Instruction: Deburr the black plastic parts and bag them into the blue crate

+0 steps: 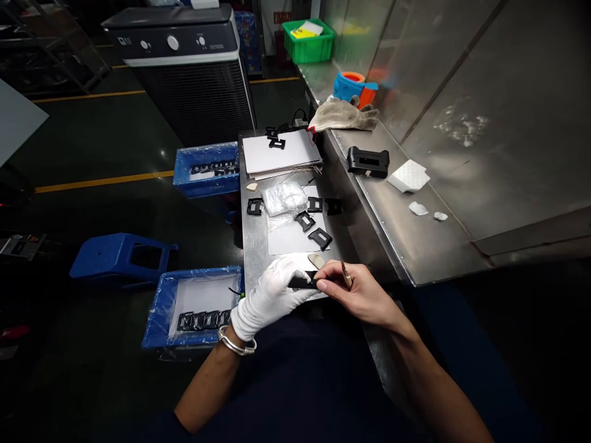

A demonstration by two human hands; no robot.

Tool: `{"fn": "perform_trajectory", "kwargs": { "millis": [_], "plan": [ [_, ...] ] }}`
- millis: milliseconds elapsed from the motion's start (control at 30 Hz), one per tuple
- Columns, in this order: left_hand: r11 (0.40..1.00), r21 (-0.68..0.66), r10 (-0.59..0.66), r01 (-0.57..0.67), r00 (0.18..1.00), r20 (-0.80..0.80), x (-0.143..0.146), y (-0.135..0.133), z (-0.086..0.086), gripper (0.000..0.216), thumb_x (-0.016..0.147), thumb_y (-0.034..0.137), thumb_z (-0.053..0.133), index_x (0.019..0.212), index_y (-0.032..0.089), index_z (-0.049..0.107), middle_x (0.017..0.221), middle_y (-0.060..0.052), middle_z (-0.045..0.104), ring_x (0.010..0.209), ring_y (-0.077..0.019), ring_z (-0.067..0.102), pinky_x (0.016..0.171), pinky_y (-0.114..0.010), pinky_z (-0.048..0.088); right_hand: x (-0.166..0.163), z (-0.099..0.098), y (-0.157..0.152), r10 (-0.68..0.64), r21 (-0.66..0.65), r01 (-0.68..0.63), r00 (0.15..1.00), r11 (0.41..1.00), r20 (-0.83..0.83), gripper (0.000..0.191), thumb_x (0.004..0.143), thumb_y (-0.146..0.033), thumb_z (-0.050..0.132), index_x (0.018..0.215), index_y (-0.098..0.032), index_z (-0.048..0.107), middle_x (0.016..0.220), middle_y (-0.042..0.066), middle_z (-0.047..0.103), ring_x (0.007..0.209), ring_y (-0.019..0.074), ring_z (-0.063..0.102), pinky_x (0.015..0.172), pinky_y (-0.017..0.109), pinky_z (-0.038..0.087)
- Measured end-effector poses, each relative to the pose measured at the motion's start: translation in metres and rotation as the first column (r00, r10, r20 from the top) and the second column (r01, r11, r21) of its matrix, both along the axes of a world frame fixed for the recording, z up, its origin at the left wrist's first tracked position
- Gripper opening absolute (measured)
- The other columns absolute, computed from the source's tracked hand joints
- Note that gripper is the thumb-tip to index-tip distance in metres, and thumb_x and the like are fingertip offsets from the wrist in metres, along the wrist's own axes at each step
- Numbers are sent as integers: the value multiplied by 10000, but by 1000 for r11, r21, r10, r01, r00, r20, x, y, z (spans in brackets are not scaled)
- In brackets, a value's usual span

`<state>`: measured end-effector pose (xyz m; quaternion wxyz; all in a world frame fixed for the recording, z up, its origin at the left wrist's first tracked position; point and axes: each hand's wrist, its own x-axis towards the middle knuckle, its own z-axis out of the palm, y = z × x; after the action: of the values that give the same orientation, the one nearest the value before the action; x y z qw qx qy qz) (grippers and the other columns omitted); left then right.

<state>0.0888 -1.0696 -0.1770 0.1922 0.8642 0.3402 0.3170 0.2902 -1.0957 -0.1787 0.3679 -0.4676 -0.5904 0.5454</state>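
On the left stands a blue plastic crate [153, 326] lined with clear film, and a row of black plastic frames [204, 320] lies inside it. Beside it, the left hand [272, 294], in a white cotton glove, is closed around a small black plastic part [302, 283] above the edge of the steel bench [256, 261]. The bare right hand [357, 294] pinches narrowly a thin tool [346, 275] with a pale handle, very near the part; its tip is hidden. The part looks light and stiff, but maybe slippery, so I think it is best to hold it firmly by its long sides.
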Motion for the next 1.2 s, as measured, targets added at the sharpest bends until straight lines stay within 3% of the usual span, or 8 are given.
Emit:
{"fn": "perform_trajectory", "kwargs": {
  "millis": [200,367,533,633,733,900,1033,1200],
  "plan": [
    [997,72,28,-28,1000,6,1,0,-9,141,923,314,674,942,198,596,959,-56,699,884,-191,693,803,-348,583,-8,-8,0,-147,56,145,989,988,27,260,913,-389,659,755,-183,641,731,4,611,677,136,536,607,264,394],
    [999,42,34,-33,999,-18,-3,4,-9,158,912,351,686,963,218,618,934,-29,700,847,-179,692,795,-324,586,-10,-11,0,-115,63,116,993,991,-16,198,922,-366,641,845,-185,667,801,14,632,727,144,559,652,260,428],
    [994,88,73,-69,997,-40,0,4,-11,116,923,299,670,941,202,609,963,-55,699,917,-202,689,789,-344,584,-16,-11,1,-209,56,208,978,976,11,188,866,-349,707,796,-178,673,761,10,630,650,125,519,576,250,388],
    [995,77,61,-60,998,-16,1,5,-12,155,913,325,692,991,219,610,926,-28,691,864,-179,686,757,-325,581,-17,-10,4,-256,58,259,965,964,-51,263,899,-363,667,718,-173,668,703,17,636,661,137,548,611,257,413],
    [998,40,57,-58,998,23,0,6,-11,173,897,332,712,986,229,606,885,-9,683,787,-161,678,712,-306,578,-16,-9,3,-244,79,251,965,965,-92,247,929,-350,628,766,-175,691,766,27,670,714,145,586,654,255,439],
    [994,38,101,-102,995,17,-2,4,-13,117,905,275,689,915,206,595,911,-39,690,846,-186,688,734,-331,586,-21,-11,-2,-268,86,268,963,960,-17,131,861,-313,714,838,-186,689,775,1,652,613,110,508,527,238,362],
    [994,41,105,-105,994,7,0,2,-16,158,904,317,703,923,200,598,910,-37,690,887,-190,688,776,-346,587,-23,-10,1,-313,99,314,949,944,-26,261,914,-360,657,724,-180,653,701,6,627,636,127,525,596,258,398],
    [994,-38,103,-101,993,59,-3,2,-13,207,867,344,750,955,225,605,903,-9,685,827,-162,683,760,-329,588,-16,0,2,-234,108,238,971,965,-45,289,972,-366,552,787,-186,684,822,42,685,793,178,617,712,284,456]
  ]
}}
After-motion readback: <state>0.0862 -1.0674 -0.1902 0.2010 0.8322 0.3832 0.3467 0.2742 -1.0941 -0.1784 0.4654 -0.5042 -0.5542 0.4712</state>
